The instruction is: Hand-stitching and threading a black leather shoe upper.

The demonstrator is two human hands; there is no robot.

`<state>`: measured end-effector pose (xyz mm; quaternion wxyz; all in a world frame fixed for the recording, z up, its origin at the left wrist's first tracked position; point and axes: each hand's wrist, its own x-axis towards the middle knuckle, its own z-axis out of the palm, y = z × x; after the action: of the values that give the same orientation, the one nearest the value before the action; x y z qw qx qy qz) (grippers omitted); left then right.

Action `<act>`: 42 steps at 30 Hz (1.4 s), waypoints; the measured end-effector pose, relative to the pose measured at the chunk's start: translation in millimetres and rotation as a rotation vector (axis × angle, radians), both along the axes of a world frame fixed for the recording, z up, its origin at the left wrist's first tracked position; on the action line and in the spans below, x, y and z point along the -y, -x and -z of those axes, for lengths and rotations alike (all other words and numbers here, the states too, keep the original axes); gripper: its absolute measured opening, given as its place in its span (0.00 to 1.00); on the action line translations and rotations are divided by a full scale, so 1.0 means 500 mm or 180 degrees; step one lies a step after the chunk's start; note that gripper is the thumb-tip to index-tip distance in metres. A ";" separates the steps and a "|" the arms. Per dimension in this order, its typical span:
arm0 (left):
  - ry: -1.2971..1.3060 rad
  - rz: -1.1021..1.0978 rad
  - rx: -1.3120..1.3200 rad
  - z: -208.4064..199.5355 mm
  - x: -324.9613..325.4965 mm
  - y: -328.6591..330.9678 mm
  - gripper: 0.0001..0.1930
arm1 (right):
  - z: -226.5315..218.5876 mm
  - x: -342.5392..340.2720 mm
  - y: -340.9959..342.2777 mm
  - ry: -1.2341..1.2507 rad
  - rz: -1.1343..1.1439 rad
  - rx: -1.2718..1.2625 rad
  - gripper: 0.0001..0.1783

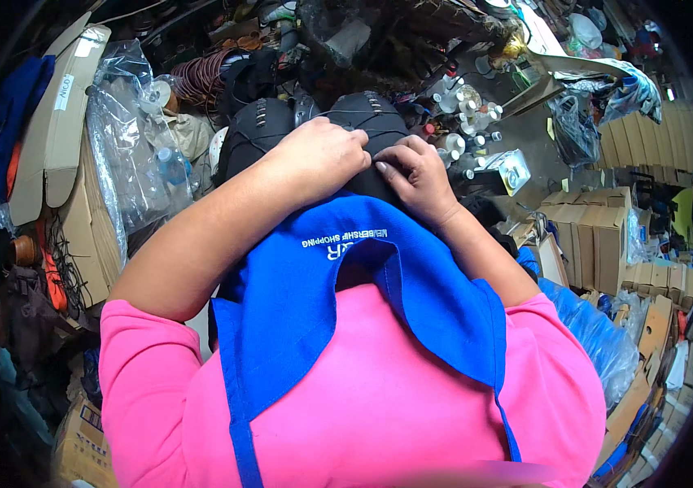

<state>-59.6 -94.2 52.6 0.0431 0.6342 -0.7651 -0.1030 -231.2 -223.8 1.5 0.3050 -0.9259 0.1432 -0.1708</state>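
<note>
Two dark, rounded forms lie side by side in front of my lap, the left black form point(261, 122) and the right black form point(367, 110). Each bears a short row of pale stitches, and thin black cord point(346, 132) runs across them. My left hand point(326, 156) rests over the gap between them with its fingers curled closed. Beside it my right hand point(418, 172) pinches thumb against fingers at the dark material. The hands nearly touch; what lies in their fingers is too small and dark to make out. A blue apron point(419, 268) covers my front below them.
Bottles and jars point(464, 122) crowd the floor at the right, near a metal can point(513, 172). Stacked cardboard point(586, 236) stands farther right. Clear plastic sheeting point(114, 146) and tall cardboard pieces point(53, 134) are on the left. Coiled brown cord point(198, 80) lies beyond.
</note>
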 end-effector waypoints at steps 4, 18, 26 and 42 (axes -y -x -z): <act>0.0302 0.0165 0.0230 -0.006 -0.006 -0.002 0.05 | -0.007 0.003 -0.017 0.0084 0.0069 -0.0268 0.07; 0.0835 -0.0018 -0.0235 -0.050 -0.021 -0.004 0.03 | 0.023 0.022 -0.163 -0.0825 -0.0433 -0.0711 0.15; 0.1744 -0.0677 -0.1343 -0.006 -0.083 -0.017 0.12 | -0.016 -0.003 -0.148 -0.0580 -0.0211 -0.0879 0.13; 0.1569 -0.1553 -0.2186 -0.015 -0.134 -0.081 0.09 | -0.053 0.018 -0.086 -0.0187 -0.0824 -0.0631 0.12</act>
<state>-19.2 -27.2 60.1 0.4648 0.6952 -0.5373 -0.1090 -188.1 -232.5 28.2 0.3359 -0.9396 0.0570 -0.0337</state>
